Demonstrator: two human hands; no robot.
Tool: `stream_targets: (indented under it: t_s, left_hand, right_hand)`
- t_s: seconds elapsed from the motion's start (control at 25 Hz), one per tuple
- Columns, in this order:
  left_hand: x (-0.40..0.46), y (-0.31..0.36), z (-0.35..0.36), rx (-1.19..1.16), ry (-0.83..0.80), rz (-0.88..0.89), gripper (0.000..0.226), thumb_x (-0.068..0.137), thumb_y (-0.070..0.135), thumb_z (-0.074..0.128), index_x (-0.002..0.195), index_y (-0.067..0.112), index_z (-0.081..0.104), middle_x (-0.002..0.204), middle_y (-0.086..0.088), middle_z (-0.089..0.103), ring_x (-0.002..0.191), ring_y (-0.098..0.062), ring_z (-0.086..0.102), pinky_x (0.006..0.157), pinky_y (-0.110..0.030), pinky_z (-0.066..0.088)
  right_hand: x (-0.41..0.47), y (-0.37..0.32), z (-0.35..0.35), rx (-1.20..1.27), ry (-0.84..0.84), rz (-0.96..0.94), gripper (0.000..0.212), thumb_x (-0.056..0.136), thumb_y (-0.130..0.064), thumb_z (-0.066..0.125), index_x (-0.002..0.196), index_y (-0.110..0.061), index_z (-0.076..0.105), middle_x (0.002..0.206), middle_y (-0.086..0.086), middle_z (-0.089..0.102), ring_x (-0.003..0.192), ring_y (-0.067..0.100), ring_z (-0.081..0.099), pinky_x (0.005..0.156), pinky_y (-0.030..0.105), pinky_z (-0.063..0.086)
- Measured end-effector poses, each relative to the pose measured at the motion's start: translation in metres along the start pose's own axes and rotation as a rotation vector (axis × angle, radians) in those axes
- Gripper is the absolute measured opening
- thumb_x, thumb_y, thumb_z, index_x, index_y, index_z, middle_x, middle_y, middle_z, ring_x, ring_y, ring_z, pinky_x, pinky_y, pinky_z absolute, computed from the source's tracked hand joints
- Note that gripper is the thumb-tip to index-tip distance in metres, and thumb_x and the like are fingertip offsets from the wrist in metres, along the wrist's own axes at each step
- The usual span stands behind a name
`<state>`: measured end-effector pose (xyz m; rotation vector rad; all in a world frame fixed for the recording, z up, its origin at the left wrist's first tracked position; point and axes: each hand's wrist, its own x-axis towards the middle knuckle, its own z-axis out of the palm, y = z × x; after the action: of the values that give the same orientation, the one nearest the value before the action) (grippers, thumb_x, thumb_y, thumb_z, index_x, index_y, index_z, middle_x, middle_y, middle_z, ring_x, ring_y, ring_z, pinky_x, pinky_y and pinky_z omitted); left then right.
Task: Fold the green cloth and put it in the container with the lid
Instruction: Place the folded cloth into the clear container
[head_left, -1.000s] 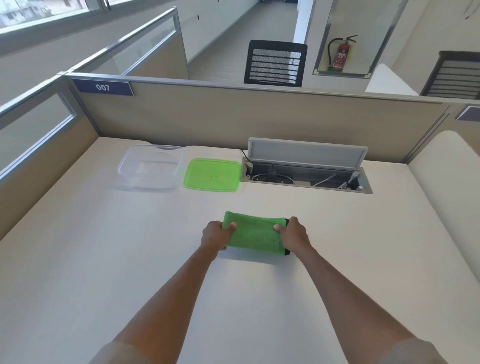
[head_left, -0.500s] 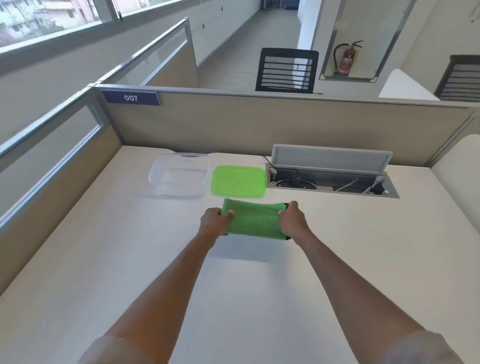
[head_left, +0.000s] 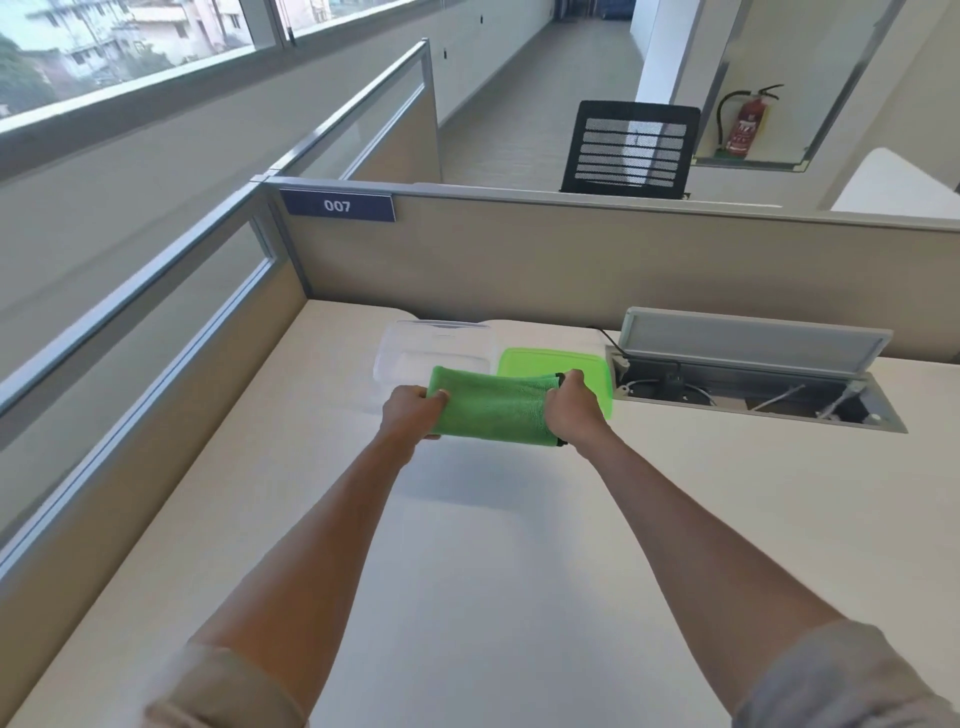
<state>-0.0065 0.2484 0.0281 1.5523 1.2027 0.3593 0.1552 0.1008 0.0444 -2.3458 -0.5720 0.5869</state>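
Observation:
The folded green cloth (head_left: 491, 410) hangs above the desk, held at both ends. My left hand (head_left: 410, 413) grips its left end and my right hand (head_left: 574, 413) grips its right end, where a black edge trim shows. Just beyond the cloth stands the clear plastic container (head_left: 415, 345), open-topped, with its near wall partly hidden by the cloth. The green lid (head_left: 550, 361) lies flat on the desk to the right of the container, partly behind my right hand.
An open cable tray (head_left: 753, 384) with a raised grey flap and wires sits in the white desk (head_left: 493, 545) at the right. Beige partition panels (head_left: 519, 260) border the desk at the back and left. A black chair (head_left: 631, 148) stands beyond the partition.
Both hands have lifted the folded cloth off the desk and carried it forward, up to the near side of the container and lid. The camera view has shifted left and up.

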Motion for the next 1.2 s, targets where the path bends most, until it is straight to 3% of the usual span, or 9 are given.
stream_targets:
  t_s: [0.2, 0.28, 0.4, 0.52, 0.76, 0.92, 1.08, 1.2]
  left_hand:
    - [0.043, 0.016, -0.041, 0.014, 0.056, 0.034, 0.024, 0.093, 0.021, 0.061, 0.101, 0.0, 0.069, 0.106, -0.019, 0.067, 0.096, -0.034, 0.068, 0.078, -0.043, 0.062]
    - [0.062, 0.024, -0.054, 0.048, 0.087, 0.048, 0.021, 0.092, 0.023, 0.061, 0.09, 0.004, 0.069, 0.101, -0.019, 0.068, 0.091, -0.034, 0.069, 0.077, -0.043, 0.062]
    - [0.085, 0.037, -0.068, 0.164, 0.142, 0.053, 0.031, 0.089, 0.029, 0.061, 0.064, 0.011, 0.058, 0.077, -0.012, 0.064, 0.071, -0.031, 0.063, 0.068, -0.036, 0.057]
    - [0.111, 0.04, -0.076, 0.235, 0.188, 0.047, 0.04, 0.088, 0.029, 0.061, 0.055, 0.013, 0.045, 0.063, -0.006, 0.051, 0.063, -0.027, 0.047, 0.055, -0.03, 0.034]
    - [0.156, 0.034, -0.081, 0.4, 0.18, 0.058, 0.041, 0.089, 0.032, 0.06, 0.056, 0.012, 0.046, 0.06, -0.005, 0.05, 0.065, -0.029, 0.051, 0.052, -0.029, 0.031]
    - [0.171, 0.027, -0.074, 0.624, 0.183, 0.109, 0.033, 0.082, 0.035, 0.058, 0.06, 0.01, 0.057, 0.072, -0.008, 0.057, 0.09, -0.034, 0.056, 0.061, -0.032, 0.037]
    - [0.174, 0.021, -0.062, 0.882, 0.258, 0.277, 0.031, 0.082, 0.033, 0.058, 0.079, 0.005, 0.072, 0.101, -0.01, 0.057, 0.105, -0.034, 0.044, 0.08, -0.04, 0.04]
    - [0.179, 0.012, -0.053, 1.015, 0.279, 0.358, 0.031, 0.081, 0.031, 0.06, 0.089, 0.004, 0.074, 0.121, -0.008, 0.06, 0.117, -0.033, 0.041, 0.088, -0.042, 0.038]
  right_hand:
    - [0.029, -0.048, 0.02, 0.029, 0.016, -0.061, 0.031, 0.097, -0.018, 0.039, 0.123, -0.002, 0.043, 0.119, 0.022, 0.057, 0.093, 0.034, 0.053, 0.071, 0.032, 0.038]
    - [0.045, -0.066, 0.026, 0.045, 0.03, -0.086, 0.031, 0.096, -0.02, 0.044, 0.122, -0.003, 0.047, 0.119, 0.021, 0.058, 0.099, 0.034, 0.055, 0.072, 0.032, 0.039]
    - [0.069, -0.085, 0.032, 0.045, 0.048, -0.12, 0.026, 0.093, -0.021, 0.051, 0.112, -0.003, 0.054, 0.115, 0.019, 0.061, 0.105, 0.035, 0.056, 0.077, 0.034, 0.041]
    - [0.091, -0.097, 0.043, 0.029, 0.051, -0.156, 0.022, 0.089, -0.021, 0.058, 0.101, -0.004, 0.06, 0.106, 0.017, 0.065, 0.101, 0.034, 0.058, 0.078, 0.036, 0.044]
    - [0.131, -0.104, 0.059, -0.06, 0.032, -0.186, 0.027, 0.083, -0.028, 0.069, 0.084, -0.001, 0.064, 0.085, 0.014, 0.067, 0.085, 0.032, 0.059, 0.071, 0.036, 0.047]
    - [0.149, -0.096, 0.072, -0.178, 0.007, -0.17, 0.029, 0.077, -0.032, 0.072, 0.076, -0.004, 0.065, 0.071, 0.009, 0.065, 0.077, 0.031, 0.06, 0.059, 0.032, 0.041]
    - [0.152, -0.094, 0.08, -0.365, 0.046, -0.276, 0.023, 0.073, -0.032, 0.068, 0.078, -0.009, 0.066, 0.078, 0.009, 0.068, 0.081, 0.032, 0.061, 0.067, 0.035, 0.05]
    - [0.151, -0.093, 0.084, -0.62, 0.046, -0.394, 0.026, 0.081, -0.035, 0.067, 0.087, -0.01, 0.066, 0.093, 0.013, 0.065, 0.096, 0.033, 0.056, 0.077, 0.035, 0.042]
